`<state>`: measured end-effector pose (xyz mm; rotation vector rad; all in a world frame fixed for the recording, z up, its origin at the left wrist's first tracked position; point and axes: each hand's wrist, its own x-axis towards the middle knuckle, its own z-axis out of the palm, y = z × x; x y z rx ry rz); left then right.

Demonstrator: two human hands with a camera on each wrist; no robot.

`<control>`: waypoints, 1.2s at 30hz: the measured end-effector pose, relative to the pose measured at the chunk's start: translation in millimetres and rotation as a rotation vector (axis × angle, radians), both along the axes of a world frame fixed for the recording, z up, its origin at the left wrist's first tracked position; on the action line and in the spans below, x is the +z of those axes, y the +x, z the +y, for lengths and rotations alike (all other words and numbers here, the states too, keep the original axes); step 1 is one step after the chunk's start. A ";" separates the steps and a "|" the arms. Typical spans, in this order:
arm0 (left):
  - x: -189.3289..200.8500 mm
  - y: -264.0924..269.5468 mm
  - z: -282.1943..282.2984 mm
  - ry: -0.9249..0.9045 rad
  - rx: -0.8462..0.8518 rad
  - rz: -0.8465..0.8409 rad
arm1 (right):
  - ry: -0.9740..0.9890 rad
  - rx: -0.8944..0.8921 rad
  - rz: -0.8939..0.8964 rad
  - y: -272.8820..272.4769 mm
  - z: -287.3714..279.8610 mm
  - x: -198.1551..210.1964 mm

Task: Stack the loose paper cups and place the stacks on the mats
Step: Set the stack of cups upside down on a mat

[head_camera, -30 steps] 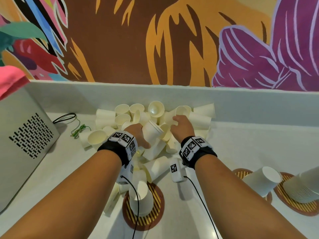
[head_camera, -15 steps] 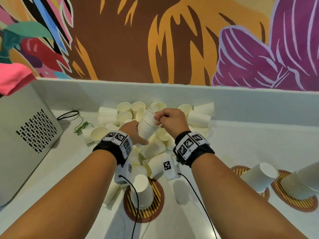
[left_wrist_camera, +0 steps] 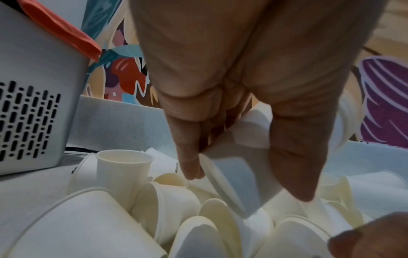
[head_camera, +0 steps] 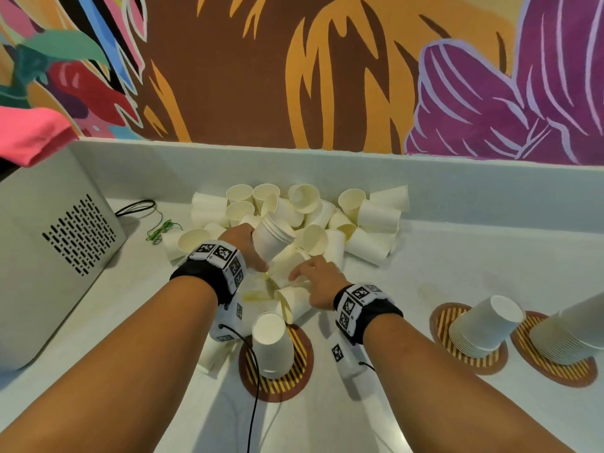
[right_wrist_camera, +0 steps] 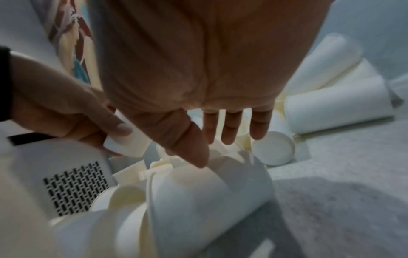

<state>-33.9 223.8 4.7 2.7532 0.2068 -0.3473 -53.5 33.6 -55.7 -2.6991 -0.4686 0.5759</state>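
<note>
A pile of loose white paper cups (head_camera: 369,220) lies against the back wall. My left hand (head_camera: 248,246) grips a short nested stack of cups (head_camera: 273,238), tilted with the mouths up and to the right; the left wrist view shows the fingers (left_wrist_camera: 189,164) curled round that stack (left_wrist_camera: 238,176). My right hand (head_camera: 313,276) is lower and nearer, fingers straight, open, just above a cup lying on its side (head_camera: 294,304). In the right wrist view its fingers (right_wrist_camera: 229,129) hover over that cup (right_wrist_camera: 209,195). Upside-down stacks (head_camera: 273,344), (head_camera: 487,322), (head_camera: 568,331) stand on three striped round mats (head_camera: 294,382), (head_camera: 444,322), (head_camera: 562,377).
A grey box with vent holes (head_camera: 49,253) stands at the left under a pink cloth (head_camera: 29,132). A black cable (head_camera: 137,207) and a green wire (head_camera: 160,228) lie beside it. A low white ledge (head_camera: 457,191) closes the back.
My right hand has left the mouth of the held stack and dropped down and toward me to a lying cup. The left hand still holds the stack, slightly lower.
</note>
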 end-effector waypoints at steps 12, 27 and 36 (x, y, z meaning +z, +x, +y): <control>-6.4 -9.1 9.2 0.023 0.041 0.032 | -0.230 0.278 -0.171 -11.0 7.8 -13.8; -10.4 -17.4 16.3 0.041 0.055 0.080 | -0.025 0.073 -0.269 3.5 -5.0 20.6; -11.4 -20.4 10.2 0.048 0.014 0.058 | 0.408 -0.340 -0.601 11.6 5.9 86.9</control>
